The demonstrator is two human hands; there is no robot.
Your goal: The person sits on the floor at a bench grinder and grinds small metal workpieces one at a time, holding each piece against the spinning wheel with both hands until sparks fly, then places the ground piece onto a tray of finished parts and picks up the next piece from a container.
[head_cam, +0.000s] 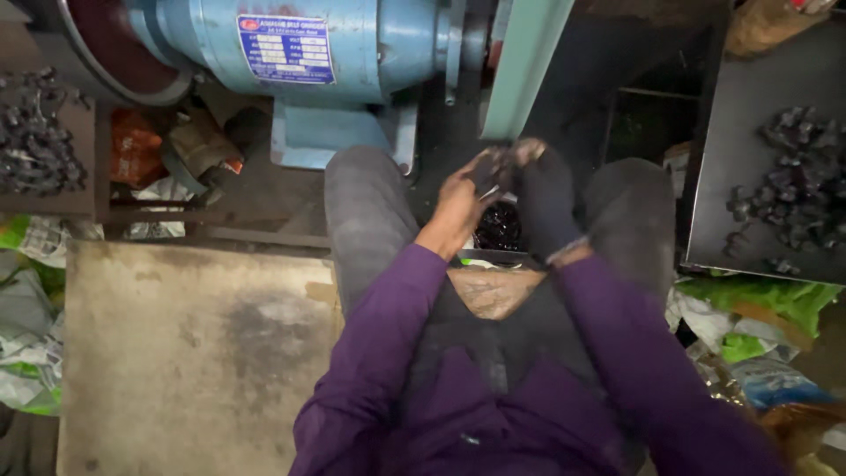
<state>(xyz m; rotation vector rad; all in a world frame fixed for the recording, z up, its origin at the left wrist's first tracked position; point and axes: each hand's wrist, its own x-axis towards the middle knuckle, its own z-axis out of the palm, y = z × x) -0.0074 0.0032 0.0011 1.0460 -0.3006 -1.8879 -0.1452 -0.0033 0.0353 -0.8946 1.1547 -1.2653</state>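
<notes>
Dark small metal part [490, 169] sat pinched between both hands, just below the lower end of the pale green sanding belt [520, 70] and just right of the blue electric motor housing [308, 44]. Motion blur smeared the piece, so its exact shape could not be told. The bare left hand [458, 207] had its fingers curled narrowly around the part's left side, thumb on top. The right hand [542, 198], in a dark fingerless glove, closed its fingers on the part's right side, with bare fingertips [529, 148] showing near the belt. Both purple sleeves [388, 335] ran up from the bottom of the view toward the motor housing.

Below the hands, further from the motor housing, a heap of shiny black metal pieces [499, 227] lay between the person's 2 grey trouser knees [366, 211]. Well right of the motor housing, a dark flat metal tray [749, 106] carried a cluster of dull grey metal parts [797, 185]. Left of the motor housing, a second pile of similar grey metal parts [35, 132] rested on a dark shelf. Below and left of the motor housing lay a worn beige rectangular board [194, 361], stained dark near its middle. Crumpled green and white plastic wrappers [767, 304] lay below the tray.
</notes>
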